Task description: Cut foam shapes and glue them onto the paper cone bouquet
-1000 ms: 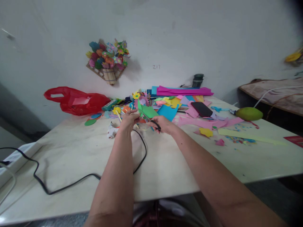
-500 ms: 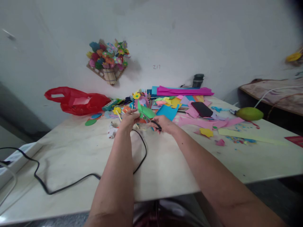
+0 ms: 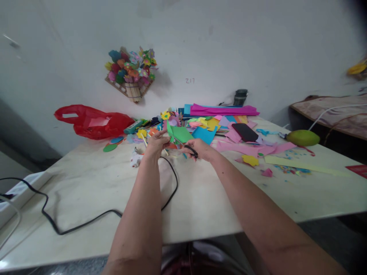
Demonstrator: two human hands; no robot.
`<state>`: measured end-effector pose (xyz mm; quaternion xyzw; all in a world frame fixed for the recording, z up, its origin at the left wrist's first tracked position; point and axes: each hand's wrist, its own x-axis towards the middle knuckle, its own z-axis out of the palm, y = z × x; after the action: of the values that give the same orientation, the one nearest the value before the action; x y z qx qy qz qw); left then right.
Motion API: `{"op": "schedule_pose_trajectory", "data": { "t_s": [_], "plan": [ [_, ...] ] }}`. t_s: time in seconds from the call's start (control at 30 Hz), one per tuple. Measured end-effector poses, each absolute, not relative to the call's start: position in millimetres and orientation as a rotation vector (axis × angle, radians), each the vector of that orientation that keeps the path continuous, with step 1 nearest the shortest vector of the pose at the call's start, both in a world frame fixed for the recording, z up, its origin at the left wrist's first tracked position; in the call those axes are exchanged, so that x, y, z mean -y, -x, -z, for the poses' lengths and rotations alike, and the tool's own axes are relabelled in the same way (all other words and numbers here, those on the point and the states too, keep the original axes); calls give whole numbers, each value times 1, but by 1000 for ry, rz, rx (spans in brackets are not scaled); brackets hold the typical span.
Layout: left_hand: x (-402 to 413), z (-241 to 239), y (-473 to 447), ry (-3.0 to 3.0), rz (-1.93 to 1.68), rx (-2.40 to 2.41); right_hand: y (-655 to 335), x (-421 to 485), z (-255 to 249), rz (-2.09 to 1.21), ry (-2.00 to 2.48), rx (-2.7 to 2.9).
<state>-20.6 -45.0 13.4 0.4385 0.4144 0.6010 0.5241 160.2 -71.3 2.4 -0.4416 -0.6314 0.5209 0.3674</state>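
Green paper [image 3: 181,134] is pinched at its left edge in my left hand [image 3: 157,144], above the middle of the table. My right hand [image 3: 200,149] is closed round the black handles of a pair of scissors [image 3: 190,149]. The scissors' blades point left and lie along the lower edge of the green paper, near my left fingers. Behind the paper are a blue sheet [image 3: 204,134] and a heap of coloured paper flowers and scraps. A small white glue gun-like object [image 3: 135,158] with red spots lies left of my left wrist; its kind is unclear.
A black cable [image 3: 175,179] loops across the table under my left forearm. At the back left is a red plastic bag [image 3: 106,126]. A black phone [image 3: 244,132], pink paper strips [image 3: 258,147] and a green fruit-shaped object [image 3: 303,137] lie to the right. A power strip [image 3: 25,191] sits at the left edge.
The scissors' blades have drawn closer together, and the green paper shows wider and flatter towards the right. My right hand has shifted very slightly right.
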Motion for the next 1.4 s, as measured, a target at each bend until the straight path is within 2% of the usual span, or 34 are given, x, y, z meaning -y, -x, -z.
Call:
{"op": "schedule_pose_trajectory", "data": {
  "t_s": [0.5,0.87,1.4],
  "plan": [
    [48,-15,20,-1042,-1464,-977,-159,69,0,-1130,1219,1727],
    [49,-16,19,-1100,-1407,-957,-162,77,-11,-1314,1076,1702],
    [49,-15,19,-1133,-1345,-854,-169,58,11,-1290,1015,1785]
  ]
}}
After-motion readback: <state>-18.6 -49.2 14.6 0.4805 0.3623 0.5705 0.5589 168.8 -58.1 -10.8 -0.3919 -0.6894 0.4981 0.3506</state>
